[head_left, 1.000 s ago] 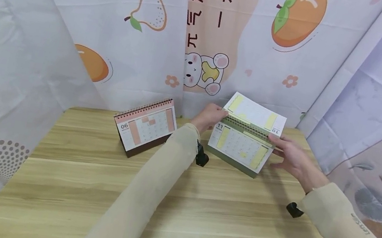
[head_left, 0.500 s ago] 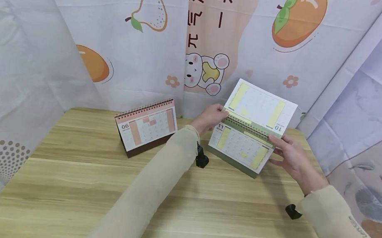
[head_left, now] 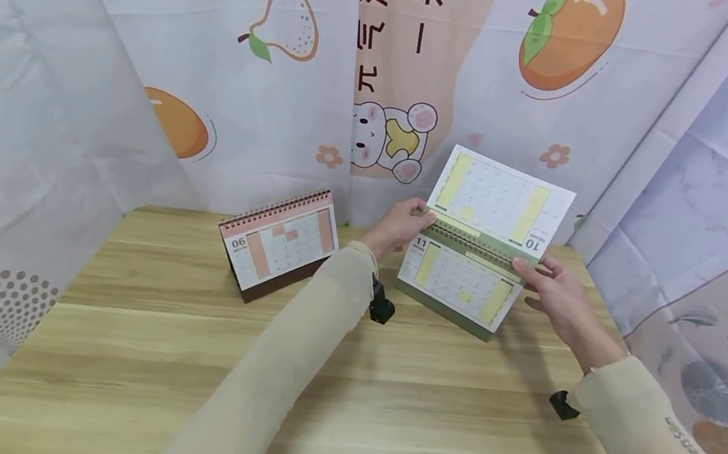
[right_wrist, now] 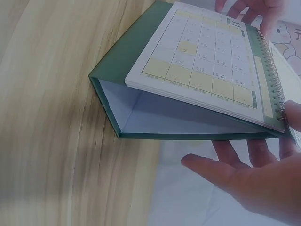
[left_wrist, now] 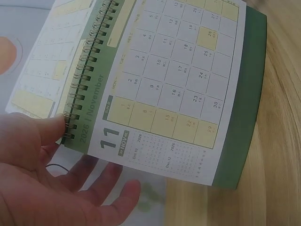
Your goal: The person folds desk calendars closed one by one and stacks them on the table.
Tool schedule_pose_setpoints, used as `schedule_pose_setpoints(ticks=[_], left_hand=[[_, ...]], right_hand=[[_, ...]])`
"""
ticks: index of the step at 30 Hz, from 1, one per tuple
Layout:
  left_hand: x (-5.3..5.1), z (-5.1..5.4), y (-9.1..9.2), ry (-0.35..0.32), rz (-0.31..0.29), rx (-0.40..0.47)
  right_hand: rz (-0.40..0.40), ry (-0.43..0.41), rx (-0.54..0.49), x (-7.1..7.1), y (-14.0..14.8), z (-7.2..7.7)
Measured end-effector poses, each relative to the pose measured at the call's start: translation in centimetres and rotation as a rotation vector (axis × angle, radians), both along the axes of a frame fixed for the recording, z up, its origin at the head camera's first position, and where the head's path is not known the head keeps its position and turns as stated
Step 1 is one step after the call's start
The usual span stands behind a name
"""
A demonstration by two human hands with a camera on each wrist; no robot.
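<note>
A green desk calendar (head_left: pixel 461 282) stands at the back right of the table, its November page facing forward. Above the spiral binding, the October page (head_left: pixel 495 198) is raised upside down behind it. My left hand (head_left: pixel 400 227) pinches the calendar's left top corner, thumb on the binding and fingers behind, as the left wrist view shows on the calendar (left_wrist: pixel 164 75). My right hand (head_left: pixel 561 299) holds the right end of the binding between thumb and fingers. In the right wrist view, the triangular stand (right_wrist: pixel 110 106) is seen open from its side, above the right hand (right_wrist: pixel 254 183).
To the left, a pink desk calendar (head_left: pixel 281 245) showing 06 stands on the wooden table (head_left: pixel 376 414). A white printed curtain (head_left: pixel 231 116) hangs behind the table, with more cloth on both sides. Small black devices (head_left: pixel 381 304) sit at the wrists.
The October page has swung upward from lying tilted back to standing more upright, showing more of its face. Both hands have stayed at the binding's ends with hardly any movement.
</note>
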State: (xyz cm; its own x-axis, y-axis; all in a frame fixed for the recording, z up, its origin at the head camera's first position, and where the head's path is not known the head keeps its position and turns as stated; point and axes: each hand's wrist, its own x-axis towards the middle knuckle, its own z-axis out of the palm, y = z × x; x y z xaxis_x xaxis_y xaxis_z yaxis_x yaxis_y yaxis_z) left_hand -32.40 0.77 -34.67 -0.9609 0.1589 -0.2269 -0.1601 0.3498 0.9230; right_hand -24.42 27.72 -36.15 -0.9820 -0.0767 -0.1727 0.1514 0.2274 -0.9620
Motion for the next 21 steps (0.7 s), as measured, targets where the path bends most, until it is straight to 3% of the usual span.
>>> schedule_pose_setpoints(ticks=[21], left_hand=[[-0.04, -0.29, -0.02, 0.025, -0.014, 0.02]], right_hand=[[-0.015, 0.046, 0.056, -0.21, -0.01, -0.11]])
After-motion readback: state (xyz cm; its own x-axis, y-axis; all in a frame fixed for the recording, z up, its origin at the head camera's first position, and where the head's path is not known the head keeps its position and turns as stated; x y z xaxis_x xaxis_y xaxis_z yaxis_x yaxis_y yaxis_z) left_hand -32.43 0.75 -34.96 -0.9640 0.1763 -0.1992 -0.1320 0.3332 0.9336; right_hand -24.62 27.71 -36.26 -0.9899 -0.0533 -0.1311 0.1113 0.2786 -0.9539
